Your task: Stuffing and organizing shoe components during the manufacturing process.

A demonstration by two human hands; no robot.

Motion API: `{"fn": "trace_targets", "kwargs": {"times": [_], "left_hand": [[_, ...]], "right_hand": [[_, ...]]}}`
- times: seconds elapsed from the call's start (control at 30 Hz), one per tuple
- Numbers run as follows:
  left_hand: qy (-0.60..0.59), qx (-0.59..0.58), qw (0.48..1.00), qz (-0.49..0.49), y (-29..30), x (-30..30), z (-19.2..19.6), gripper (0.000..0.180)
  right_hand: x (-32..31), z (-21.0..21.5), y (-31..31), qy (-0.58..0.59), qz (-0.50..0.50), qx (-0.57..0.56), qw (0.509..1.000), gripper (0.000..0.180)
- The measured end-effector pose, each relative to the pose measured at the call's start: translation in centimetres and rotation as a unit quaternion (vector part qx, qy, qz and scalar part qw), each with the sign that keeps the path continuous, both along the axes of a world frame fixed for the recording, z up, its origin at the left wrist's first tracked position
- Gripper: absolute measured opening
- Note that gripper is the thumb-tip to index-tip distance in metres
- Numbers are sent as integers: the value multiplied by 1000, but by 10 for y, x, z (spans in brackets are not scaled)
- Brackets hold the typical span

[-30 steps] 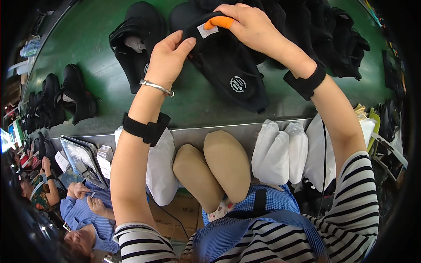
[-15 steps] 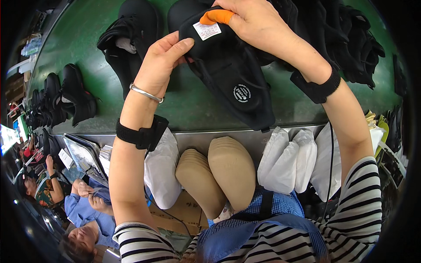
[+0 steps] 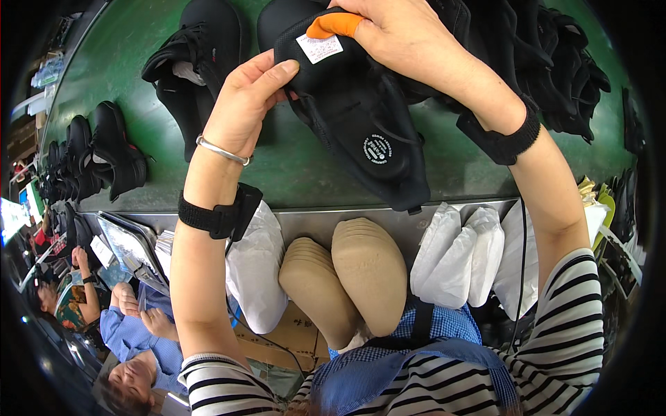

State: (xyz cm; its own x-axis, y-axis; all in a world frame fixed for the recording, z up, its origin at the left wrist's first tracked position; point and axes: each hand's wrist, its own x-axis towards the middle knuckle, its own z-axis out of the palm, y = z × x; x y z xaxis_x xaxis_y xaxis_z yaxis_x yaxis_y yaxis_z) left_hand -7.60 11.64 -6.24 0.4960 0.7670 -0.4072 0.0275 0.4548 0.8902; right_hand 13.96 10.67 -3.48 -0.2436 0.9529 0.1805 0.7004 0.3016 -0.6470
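Observation:
A black shoe (image 3: 361, 149) lies on the green table in front of me, its opening facing up and a round white print on its insole. Its tongue is folded back, with a white label (image 3: 320, 49) on its inner side. My left hand (image 3: 253, 90) pinches the tongue's left edge between thumb and fingers. On the thumb of my right hand (image 3: 406, 35) sits an orange finger cover, pressed against the tongue at the label's upper edge. The other right fingers are mostly hidden behind the tongue.
Black shoes stand on the green table (image 3: 187, 184), one pair (image 3: 201, 62) to the left and several more (image 3: 541, 62) at right. Beige stacked forms (image 3: 368, 277) and white paper wads (image 3: 444, 256) line the near metal edge. Two people sit at far left.
The shoe and both hands have shifted slightly left. My right thumb still lies at the label's upper edge, and both hands keep hold of the tongue.

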Motion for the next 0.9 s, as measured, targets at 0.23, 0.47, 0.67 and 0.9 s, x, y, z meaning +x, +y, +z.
{"fn": "trace_targets", "kwargs": {"times": [0.23,0.47,0.67,0.9], "left_hand": [[-3,-10,1000,-29,3,-6,-4,24],[-1,-5,1000,-7,5,-7,-5,25],[-2,-16,1000,-18,6,-13,-5,23],[-5,-24,1000,-18,8,-19,-8,22]], "right_hand": [[0,-7,1,11,4,23,1000,21],[-3,-3,4,10,13,-11,1000,22],[-6,-6,6,36,22,8,999,22],[-10,-8,8,37,20,-18,999,23]]}}
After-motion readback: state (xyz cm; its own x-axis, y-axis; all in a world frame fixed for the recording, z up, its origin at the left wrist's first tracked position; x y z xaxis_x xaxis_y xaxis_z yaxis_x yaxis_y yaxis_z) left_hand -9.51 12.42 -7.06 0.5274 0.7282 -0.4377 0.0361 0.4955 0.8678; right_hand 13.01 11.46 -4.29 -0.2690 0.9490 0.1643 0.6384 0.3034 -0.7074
